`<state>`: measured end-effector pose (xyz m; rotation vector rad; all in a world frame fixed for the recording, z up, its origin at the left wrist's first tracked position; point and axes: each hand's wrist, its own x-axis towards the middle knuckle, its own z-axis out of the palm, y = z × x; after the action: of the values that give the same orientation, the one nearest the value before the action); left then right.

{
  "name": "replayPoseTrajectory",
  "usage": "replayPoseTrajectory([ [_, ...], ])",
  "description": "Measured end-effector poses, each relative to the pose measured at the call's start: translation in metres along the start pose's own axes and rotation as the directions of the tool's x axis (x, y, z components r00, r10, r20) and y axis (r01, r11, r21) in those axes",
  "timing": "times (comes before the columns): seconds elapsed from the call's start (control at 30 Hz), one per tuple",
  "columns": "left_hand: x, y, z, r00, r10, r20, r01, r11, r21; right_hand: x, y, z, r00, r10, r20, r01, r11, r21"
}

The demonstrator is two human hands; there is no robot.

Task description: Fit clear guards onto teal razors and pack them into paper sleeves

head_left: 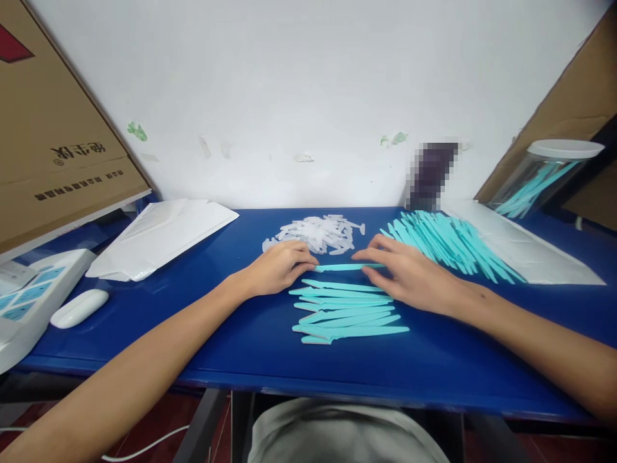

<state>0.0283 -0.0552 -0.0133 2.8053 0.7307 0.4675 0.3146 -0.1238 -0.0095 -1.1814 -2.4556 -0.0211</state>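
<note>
A turquoise eyebrow razor [337,267] lies crosswise between my two hands, just above the blue tabletop. My left hand [279,267] is closed in a pinch at its left end, and the fingertips hide that tip. Thumb and fingers of my right hand [409,273] straddle the handle at the other end, in a loose grip. Below it, several more turquoise razors [347,315] lie in a rough row, their narrow handles pointing right. Small translucent plastic blade caps [318,233] form a heap just beyond my left hand.
A big pile of turquoise razors [448,241] rests on a white sheet [535,257] at right. Behind it stands a lidded clear jar [525,183] holding more. White bags [159,235], a white mouse-shaped object [80,308] and a white device [53,289] are left, beside a cardboard box [62,128].
</note>
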Motion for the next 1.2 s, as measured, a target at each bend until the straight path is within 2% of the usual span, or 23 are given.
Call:
replayPoseTrajectory([
  [0.17,0.002,0.001,0.0,1.0,-0.01,-0.01,0.01,0.999,-0.045,0.003,0.013,0.005,0.994,0.101,0.051,-0.106,0.989,0.104],
  [0.3,0.003,0.001,0.002,1.0,0.001,-0.028,-0.002,0.999,-0.036,0.005,0.017,0.006,0.989,0.114,0.089,-0.127,0.979,0.158],
  [0.47,0.006,0.004,0.005,0.998,0.0,-0.056,0.0,1.0,-0.007,0.006,0.02,0.005,0.991,0.116,0.06,-0.12,0.99,0.076],
  [0.63,0.003,0.001,-0.002,0.996,-0.022,-0.081,0.03,0.995,0.092,0.004,0.022,0.002,0.99,0.104,0.093,-0.105,0.994,0.004],
  [0.77,-0.006,-0.017,-0.022,0.985,-0.094,-0.146,0.135,0.945,0.297,0.001,0.016,-0.001,0.993,0.095,0.067,-0.098,0.994,0.039],
  [0.83,-0.012,-0.029,-0.036,0.976,-0.178,-0.126,0.214,0.898,0.384,-0.001,0.011,-0.002,0.994,0.081,0.077,-0.086,0.994,0.069],
  [0.97,-0.028,-0.049,-0.06,0.947,-0.321,0.014,0.285,0.859,0.426,-0.003,0.004,-0.004,0.979,0.043,0.198,-0.075,0.985,0.156],
  [1.07,-0.037,-0.06,-0.067,0.936,-0.338,0.097,0.271,0.869,0.414,-0.003,0.004,-0.005,0.966,0.007,0.259,-0.06,0.979,0.197],
  [1.2,-0.04,-0.068,-0.064,0.94,-0.313,0.137,0.236,0.884,0.404,-0.002,0.006,-0.006,0.967,-0.012,0.256,-0.035,0.983,0.18],
])
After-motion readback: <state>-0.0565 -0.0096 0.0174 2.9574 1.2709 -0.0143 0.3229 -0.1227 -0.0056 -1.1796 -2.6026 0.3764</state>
